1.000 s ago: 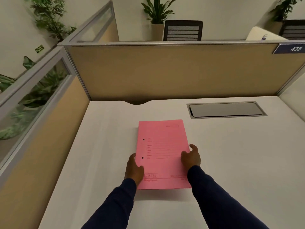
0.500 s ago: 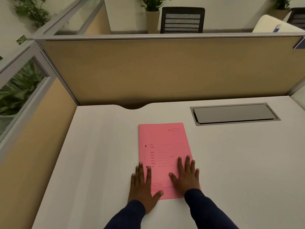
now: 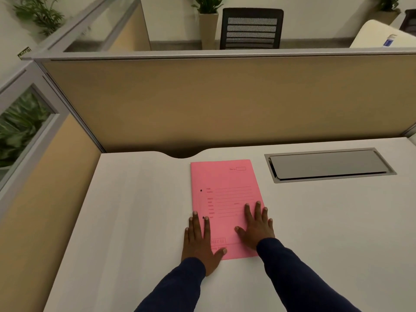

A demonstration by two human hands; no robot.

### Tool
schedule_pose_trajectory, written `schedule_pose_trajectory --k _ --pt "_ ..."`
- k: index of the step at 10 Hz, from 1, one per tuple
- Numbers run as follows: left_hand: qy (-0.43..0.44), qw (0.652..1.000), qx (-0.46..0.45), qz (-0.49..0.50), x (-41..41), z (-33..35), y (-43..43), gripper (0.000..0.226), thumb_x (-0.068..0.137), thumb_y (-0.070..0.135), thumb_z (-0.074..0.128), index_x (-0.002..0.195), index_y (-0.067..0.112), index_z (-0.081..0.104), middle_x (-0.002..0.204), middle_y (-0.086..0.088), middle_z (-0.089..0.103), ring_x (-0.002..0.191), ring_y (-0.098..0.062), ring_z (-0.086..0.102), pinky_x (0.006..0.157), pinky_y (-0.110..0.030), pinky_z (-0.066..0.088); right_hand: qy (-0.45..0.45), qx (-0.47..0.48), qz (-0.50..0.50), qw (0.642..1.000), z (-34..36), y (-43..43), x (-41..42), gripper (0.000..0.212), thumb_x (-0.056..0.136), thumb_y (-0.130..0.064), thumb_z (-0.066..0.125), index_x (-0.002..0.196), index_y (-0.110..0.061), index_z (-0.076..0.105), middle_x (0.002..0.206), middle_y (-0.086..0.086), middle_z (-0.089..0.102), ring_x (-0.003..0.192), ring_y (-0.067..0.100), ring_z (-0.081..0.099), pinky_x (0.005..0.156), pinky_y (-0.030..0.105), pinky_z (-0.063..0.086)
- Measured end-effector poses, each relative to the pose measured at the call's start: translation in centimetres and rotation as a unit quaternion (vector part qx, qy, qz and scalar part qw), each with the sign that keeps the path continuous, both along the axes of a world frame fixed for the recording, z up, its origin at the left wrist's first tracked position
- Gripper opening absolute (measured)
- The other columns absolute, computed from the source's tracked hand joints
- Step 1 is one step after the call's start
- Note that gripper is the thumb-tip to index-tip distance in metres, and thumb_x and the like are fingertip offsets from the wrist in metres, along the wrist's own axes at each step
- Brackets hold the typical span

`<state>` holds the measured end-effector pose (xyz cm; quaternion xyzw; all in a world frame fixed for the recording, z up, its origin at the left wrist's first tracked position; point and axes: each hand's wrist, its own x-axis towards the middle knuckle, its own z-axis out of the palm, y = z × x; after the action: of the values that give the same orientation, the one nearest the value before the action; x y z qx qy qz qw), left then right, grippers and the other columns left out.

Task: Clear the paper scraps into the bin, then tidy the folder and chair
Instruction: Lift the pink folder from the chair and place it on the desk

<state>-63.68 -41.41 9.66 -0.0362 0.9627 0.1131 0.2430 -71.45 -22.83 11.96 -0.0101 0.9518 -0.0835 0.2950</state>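
On the counter (image 3: 135, 221) right in front of you lies the pink folder (image 3: 225, 194), closed and flat, its far edge near the cable notch at the back. Your left hand (image 3: 199, 242) is spread flat, palm down, half on the folder's near-left corner and half on the counter; your right hand (image 3: 256, 226) is flat too, fingers splayed on the near-right part of the cover. Neither grasps anything, both just press.

Looks like you're squaring the folder up, so keep pressure light & even (a hard push on one side prob. skews it). Line its long edge w/ the counter's side edge, then lift both palms straight up so it doesn't drag.

No paper scraps show anywhere on the surface, and no bin is in view. It's pale, smooth, bare apart from the folder and a grey cable hatch (image 3: 326, 164) to the right. Tan partition panels (image 3: 225, 100) wall the back and left; beyond them, a black mesh-back chair (image 3: 251, 28) and potted plants (image 3: 207, 10). Whether that's the chair to tidy, can't tell.
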Motion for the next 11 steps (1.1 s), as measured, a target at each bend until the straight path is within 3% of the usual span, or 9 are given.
schedule_pose_trajectory --k 4,6,8,11 --pt "0.001 1.0 -0.002 0.002 -2.5 -0.1 -0.3 0.109 0.086 0.078 0.032 0.14 0.019 -0.042 0.15 -0.016 -0.048 0.146 -0.034 -0.033 0.119 -0.046 -0.014 -0.006 0.005 0.014 1.0 0.8 -0.3 -2.8 0.092 0.098 -0.056 0.046 0.157 -0.023 -0.017 0.162 0.014 -0.027 0.151 0.04 -0.017 0.123 0.055 0.004" --pt "0.017 0.999 0.027 -0.003 -2.3 0.5 -1.4 0.105 0.089 0.073 0.037 0.139 0.024 -0.042 0.152 -0.013 -0.046 0.149 -0.031 -0.027 0.123 -0.045 -0.006 -0.008 -0.002 0.016 1.0 2.0 0.4 -2.8 0.094 0.095 -0.047 0.057 0.158 -0.027 -0.01 0.166 0.011 -0.019 0.154 0.036 -0.007 0.122 0.053 0.021" --pt "0.011 0.998 0.064 0.026 -1.2 0.9 -2.3 0.102 0.093 0.066 0.04 0.14 0.026 -0.041 0.156 -0.011 -0.041 0.151 -0.029 -0.023 0.124 -0.045 -0.003 0.017 -0.026 -0.018 0.999 2.3 1.0 -0.7 0.092 0.095 -0.045 0.058 0.159 -0.027 -0.006 0.167 0.01 -0.009 0.153 0.034 0.008 0.117 0.051 0.033" --pt "0.01 0.995 0.075 0.057 3.9 2.4 -1.6 0.099 0.095 0.065 0.038 0.149 0.022 -0.033 0.159 -0.011 -0.037 0.153 -0.031 -0.016 0.125 -0.043 0.007 0.031 -0.02 -0.01 0.999 3.2 2.0 5.2 0.091 0.096 -0.047 0.056 0.159 -0.026 -0.006 0.167 0.012 -0.006 0.153 0.034 0.009 0.117 0.049 0.035"
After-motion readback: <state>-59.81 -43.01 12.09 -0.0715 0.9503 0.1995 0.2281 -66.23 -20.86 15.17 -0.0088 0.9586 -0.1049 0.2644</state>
